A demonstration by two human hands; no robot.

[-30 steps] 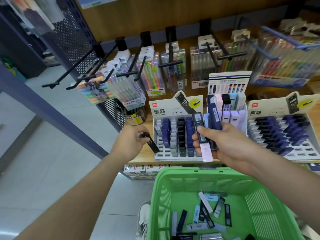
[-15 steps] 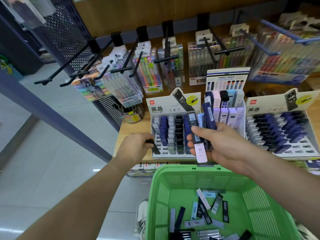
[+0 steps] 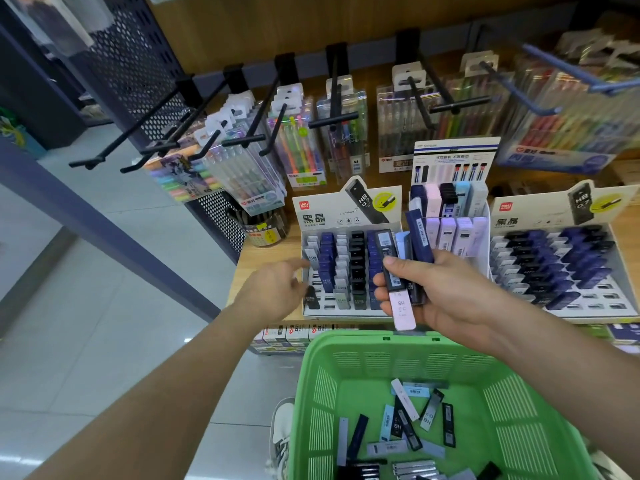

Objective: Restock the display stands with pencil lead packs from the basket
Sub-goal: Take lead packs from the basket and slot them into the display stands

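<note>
My left hand (image 3: 273, 289) is at the left edge of the left display stand (image 3: 313, 216), index finger stretched toward its first column. A black lead pack (image 3: 311, 297) stands in the front-left slot right at my fingertips. My right hand (image 3: 446, 292) grips a fan of several lead packs (image 3: 389, 261) in black, navy and pink, held in front of the left stand's right side. The green basket (image 3: 381, 344) below holds several loose packs (image 3: 405, 410).
A middle stand (image 3: 450, 233) with pale packs and a right stand (image 3: 588, 306) with navy and black packs share the wooden shelf (image 3: 239, 271). Black hooks (image 3: 242, 140) with pen sets jut out above. Tiled floor and my shoe (image 3: 280, 434) lie left of the basket.
My left hand brought the black pack down into the stand's front-left slot and its index finger straightened. My right hand stayed put with its packs.
</note>
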